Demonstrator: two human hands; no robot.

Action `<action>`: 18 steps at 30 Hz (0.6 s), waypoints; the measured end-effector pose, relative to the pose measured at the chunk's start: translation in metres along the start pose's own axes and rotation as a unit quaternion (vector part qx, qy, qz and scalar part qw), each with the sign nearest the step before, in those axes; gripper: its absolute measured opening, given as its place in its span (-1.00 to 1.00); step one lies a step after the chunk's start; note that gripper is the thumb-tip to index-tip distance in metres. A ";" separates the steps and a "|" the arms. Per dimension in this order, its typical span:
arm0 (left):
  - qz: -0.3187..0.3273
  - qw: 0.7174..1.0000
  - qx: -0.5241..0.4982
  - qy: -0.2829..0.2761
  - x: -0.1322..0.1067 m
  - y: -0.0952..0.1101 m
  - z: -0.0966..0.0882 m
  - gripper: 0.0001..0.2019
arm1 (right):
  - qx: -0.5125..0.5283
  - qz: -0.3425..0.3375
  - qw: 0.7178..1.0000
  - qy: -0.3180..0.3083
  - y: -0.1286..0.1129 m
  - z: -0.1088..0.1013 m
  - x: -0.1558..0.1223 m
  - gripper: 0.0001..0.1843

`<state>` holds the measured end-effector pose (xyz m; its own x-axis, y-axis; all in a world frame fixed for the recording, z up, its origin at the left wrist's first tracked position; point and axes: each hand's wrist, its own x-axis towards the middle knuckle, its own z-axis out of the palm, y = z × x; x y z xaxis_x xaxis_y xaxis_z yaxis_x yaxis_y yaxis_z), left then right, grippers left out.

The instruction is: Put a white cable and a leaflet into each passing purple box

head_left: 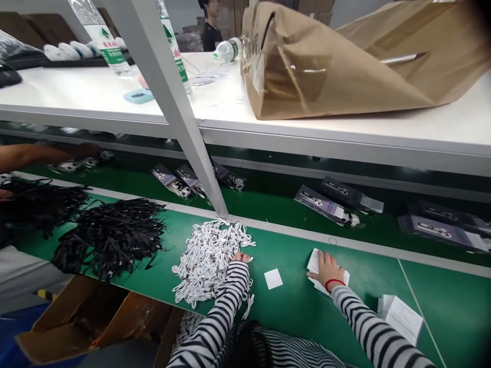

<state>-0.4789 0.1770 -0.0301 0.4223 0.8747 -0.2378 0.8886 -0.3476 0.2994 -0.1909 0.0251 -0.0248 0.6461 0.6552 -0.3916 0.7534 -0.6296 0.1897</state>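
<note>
My left hand (240, 257) reaches into the right edge of a heap of white cord loops (209, 258) on the green table; only its fingertips show, so what they grip is hidden. My right hand (327, 267) lies flat, fingers spread, on a small stack of white paper cards (315, 263). A single white square card (273, 279) lies between the two hands. Both arms wear black-and-white striped sleeves, and a red band sits on the right wrist.
A pile of black cords (111, 235) lies to the left, a white box (401, 317) at the right. Packaged items (326, 205) ride on the darker belt behind. A grey post (180, 107) rises from the table. A brown paper bag (345, 56) and bottles stand on the white shelf. Another person's arm (30, 153) is at the left.
</note>
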 end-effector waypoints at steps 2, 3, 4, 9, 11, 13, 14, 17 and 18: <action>0.001 1.000 -0.005 0.004 0.000 0.000 0.001 -0.69 | -0.003 -0.011 1.000 -0.001 -0.001 0.002 -0.002 -0.07; 0.002 1.000 -0.007 0.002 0.000 -0.001 0.001 -0.69 | -0.001 -0.014 1.000 0.006 -0.006 0.003 -0.007 -0.07; 0.004 1.000 -0.010 -0.001 0.001 -0.001 0.002 -0.70 | 0.004 -0.022 1.000 0.017 -0.012 0.005 -0.013 -0.07; 0.011 0.999 -0.034 -0.027 0.006 -0.004 0.003 -0.70 | 0.073 -0.081 0.993 0.040 -0.050 0.030 -0.056 -0.05; 0.011 0.998 -0.049 -0.036 0.007 -0.004 0.004 -0.70 | 0.116 -0.077 0.989 0.038 -0.059 0.040 -0.071 -0.07; 0.013 0.996 -0.073 -0.045 0.006 -0.002 0.006 -0.70 | 0.157 -0.045 0.986 0.040 -0.062 0.046 -0.080 -0.12; 0.013 0.995 -0.089 -0.049 0.005 -0.001 0.008 -0.70 | 0.174 -0.024 0.984 0.041 -0.062 0.047 -0.083 -0.14; 0.005 0.986 -0.158 -0.057 0.004 0.003 0.011 -0.73 | 0.218 0.012 0.975 0.042 -0.056 0.045 -0.085 -0.18; -0.003 0.981 -0.187 -0.057 0.005 0.005 0.012 -0.74 | 0.234 0.012 0.971 0.041 -0.053 0.043 -0.084 -0.20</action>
<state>-0.4708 0.1755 -0.0407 0.4534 0.8252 -0.3368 0.7721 -0.1747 0.6111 -0.2908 -0.0143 -0.0403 0.6848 0.6566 -0.3162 0.6119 -0.7537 -0.2399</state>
